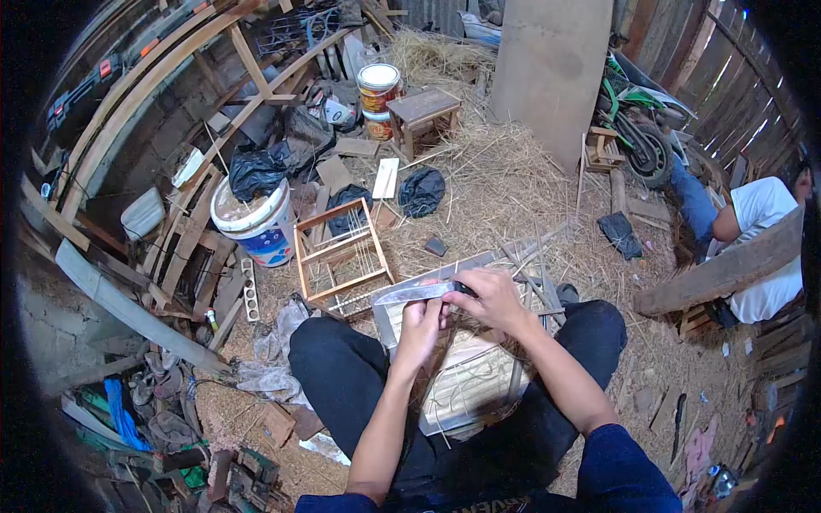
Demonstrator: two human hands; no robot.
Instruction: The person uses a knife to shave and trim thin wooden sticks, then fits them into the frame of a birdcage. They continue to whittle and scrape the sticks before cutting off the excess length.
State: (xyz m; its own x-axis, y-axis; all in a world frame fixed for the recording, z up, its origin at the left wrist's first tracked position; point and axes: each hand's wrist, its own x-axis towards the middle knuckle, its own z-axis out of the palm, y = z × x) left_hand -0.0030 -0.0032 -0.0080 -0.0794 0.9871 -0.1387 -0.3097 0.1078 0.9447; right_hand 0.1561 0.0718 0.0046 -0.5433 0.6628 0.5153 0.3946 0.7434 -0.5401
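My right hand [492,299] is wrapped round the dark handle of a knife [409,294], whose broad, shiny blade points left. Just below the blade, my left hand [419,329] is closed, thumb up against the knife; whatever its fingers hold is hidden. Both hands meet over my lap, above a pale wooden board [470,389] strewn with thin strips and shavings. Beyond the hands, a small wooden frame [344,252] with thin rods across it stands on the ground.
A white bucket [252,218] with a black bag on top stands at left. Farther off are stacked paint cans [379,90] and a small wooden stool [423,109]. Straw covers the ground. At right, another person [761,222] sits behind a curved plank [723,269], near a green motorbike [637,128].
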